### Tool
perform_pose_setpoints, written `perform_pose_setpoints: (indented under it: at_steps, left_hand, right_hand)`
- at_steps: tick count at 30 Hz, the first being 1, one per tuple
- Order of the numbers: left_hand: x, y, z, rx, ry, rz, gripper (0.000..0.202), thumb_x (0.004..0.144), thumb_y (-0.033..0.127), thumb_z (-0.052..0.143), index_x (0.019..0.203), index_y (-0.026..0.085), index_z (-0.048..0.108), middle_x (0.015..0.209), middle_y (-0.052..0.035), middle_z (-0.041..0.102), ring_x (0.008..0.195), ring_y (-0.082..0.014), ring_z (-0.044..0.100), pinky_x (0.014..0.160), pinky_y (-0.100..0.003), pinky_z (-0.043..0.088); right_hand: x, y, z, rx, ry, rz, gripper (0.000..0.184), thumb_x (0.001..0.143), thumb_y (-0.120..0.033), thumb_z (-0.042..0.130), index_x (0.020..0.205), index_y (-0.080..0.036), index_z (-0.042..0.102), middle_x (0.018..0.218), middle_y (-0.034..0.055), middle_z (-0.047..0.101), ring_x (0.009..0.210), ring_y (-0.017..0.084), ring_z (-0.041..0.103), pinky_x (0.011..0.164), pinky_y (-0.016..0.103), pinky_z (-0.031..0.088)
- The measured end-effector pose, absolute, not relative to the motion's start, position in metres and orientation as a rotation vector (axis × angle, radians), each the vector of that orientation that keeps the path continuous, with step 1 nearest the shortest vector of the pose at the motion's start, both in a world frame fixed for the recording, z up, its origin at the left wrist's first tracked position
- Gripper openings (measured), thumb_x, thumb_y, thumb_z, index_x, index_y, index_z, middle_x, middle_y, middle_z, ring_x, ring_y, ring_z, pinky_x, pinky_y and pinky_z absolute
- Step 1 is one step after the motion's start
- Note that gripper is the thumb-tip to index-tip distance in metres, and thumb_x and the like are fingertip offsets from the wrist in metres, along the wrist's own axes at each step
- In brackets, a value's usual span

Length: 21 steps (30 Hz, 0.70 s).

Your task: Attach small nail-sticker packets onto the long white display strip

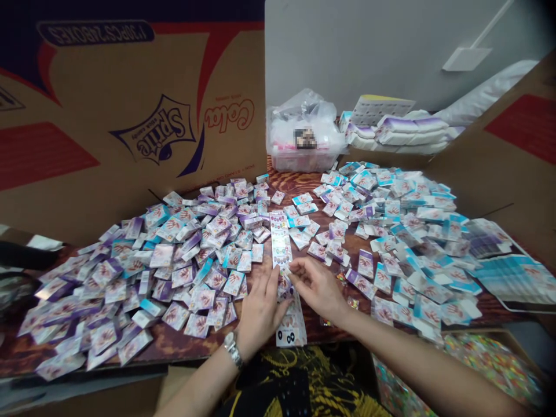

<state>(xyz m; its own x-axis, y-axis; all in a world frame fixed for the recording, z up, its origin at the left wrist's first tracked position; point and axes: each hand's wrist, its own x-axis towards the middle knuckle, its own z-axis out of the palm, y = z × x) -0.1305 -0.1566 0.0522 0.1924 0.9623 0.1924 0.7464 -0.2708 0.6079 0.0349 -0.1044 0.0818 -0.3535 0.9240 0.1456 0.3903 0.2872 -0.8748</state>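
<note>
we count two hands at one long printed strip (281, 240), which lies on the wooden table (174, 339) between two heaps of small packets (174, 272), too many to count. our left hand (260, 310), one watch (232, 349) on its wrist, lies open and flat against the strip. our right hand (317, 286) rests its narrowed fingertips (290, 275) on the strip, and we cannot tell whether they pinch it. behind stand one plastic tub (304, 153) and two cardboard sheets (130, 116)
</note>
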Motion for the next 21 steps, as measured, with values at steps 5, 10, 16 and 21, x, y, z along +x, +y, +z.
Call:
perform_pose_setpoints:
  at_steps: [5,10,16,21]
  left_hand:
    - [-0.129,-0.159,0.039,2.108,1.608,0.832,0.055,0.082,0.015,0.05,0.135,0.012,0.032,0.127,-0.0177,0.052,0.117,-0.0257,0.051,0.095,-0.042,0.045]
    - [-0.132,-0.159,0.042,1.99,1.568,0.861,0.053,0.078,0.013,0.051,0.13,0.012,0.037,0.123,-0.0165,0.056,0.113,-0.025,0.055,0.092,-0.04,0.048]
    - [-0.132,-0.161,0.042,1.972,1.556,0.896,0.053,0.079,0.011,0.049,0.13,0.014,0.036,0.125,-0.0151,0.055,0.115,-0.0237,0.054,0.094,-0.04,0.047]
    - [-0.133,-0.16,0.046,1.963,1.574,0.945,0.053,0.08,0.011,0.049,0.13,0.015,0.035,0.126,-0.0142,0.054,0.115,-0.0223,0.053,0.095,-0.039,0.046]
  right_hand:
    - [0.032,-0.111,0.072,-1.151,-1.835,1.054,0.011,0.084,-0.019,0.053,0.095,-0.02,0.053,0.085,0.0019,0.06,0.074,0.014,0.059,0.066,0.026,0.049]
    - [0.031,-0.118,0.071,-1.111,-1.913,1.039,0.01,0.088,-0.019,0.048,0.096,-0.02,0.055,0.087,0.0021,0.061,0.081,0.015,0.06,0.072,0.027,0.048]
    - [0.034,-0.127,0.08,-1.053,-2.105,0.824,0.02,0.088,-0.014,0.044,0.106,-0.02,0.052,0.095,0.0055,0.061,0.091,0.018,0.056,0.08,0.032,0.047]
    - [0.037,-0.125,0.083,-1.056,-2.2,0.616,0.022,0.087,-0.016,0.049,0.108,-0.02,0.052,0.105,0.0087,0.057,0.111,0.024,0.044,0.093,0.042,0.041]
